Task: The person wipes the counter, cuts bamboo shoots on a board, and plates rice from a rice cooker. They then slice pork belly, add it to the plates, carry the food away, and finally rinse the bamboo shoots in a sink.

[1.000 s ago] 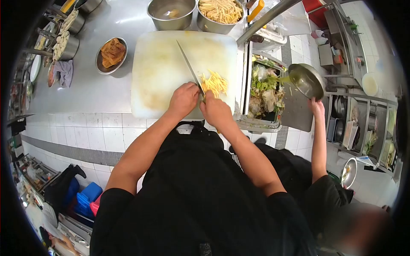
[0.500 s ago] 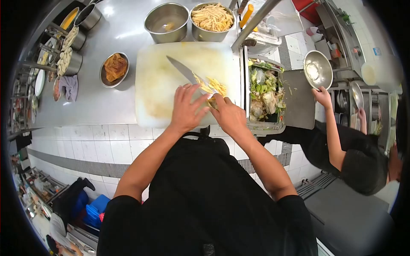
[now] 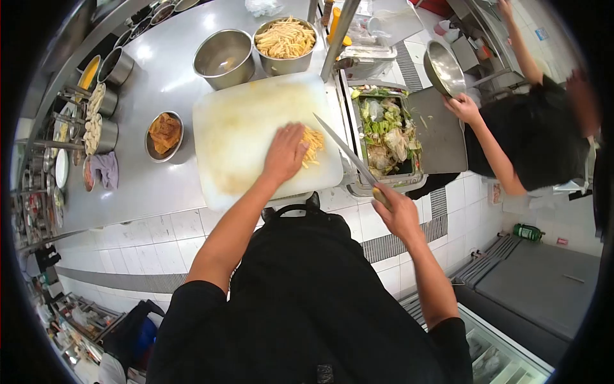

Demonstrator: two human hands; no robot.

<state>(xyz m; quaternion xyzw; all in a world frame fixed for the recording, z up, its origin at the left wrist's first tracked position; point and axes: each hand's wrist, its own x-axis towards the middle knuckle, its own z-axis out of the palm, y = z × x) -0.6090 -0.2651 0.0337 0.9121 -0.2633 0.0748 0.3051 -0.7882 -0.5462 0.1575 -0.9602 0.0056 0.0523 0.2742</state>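
Note:
My right hand (image 3: 399, 211) is closed round the handle of a long kitchen knife (image 3: 348, 152). Its blade points up and to the left, over the right edge of the white cutting board (image 3: 249, 128). My left hand (image 3: 286, 152) lies on the board with its fingers stretched out, against a small pile of cut yellowish strips (image 3: 312, 147). Part of the pile is hidden under those fingers. Behind the board, a metal pot (image 3: 284, 64) is heaped with similar pale strips (image 3: 286, 38).
Beside that pot stands a metal pot (image 3: 224, 77) with a little something inside. A bowl (image 3: 164, 155) of brown food sits left of the board. To the right is a bin (image 3: 387, 137) of vegetable scraps. Farther right, a co-worker (image 3: 537, 134) holds a metal bowl (image 3: 444, 69).
My right hand has taken up the knife from the board and moved right with it. My left hand has shifted onto the strips. The co-worker has moved, one arm now raised.

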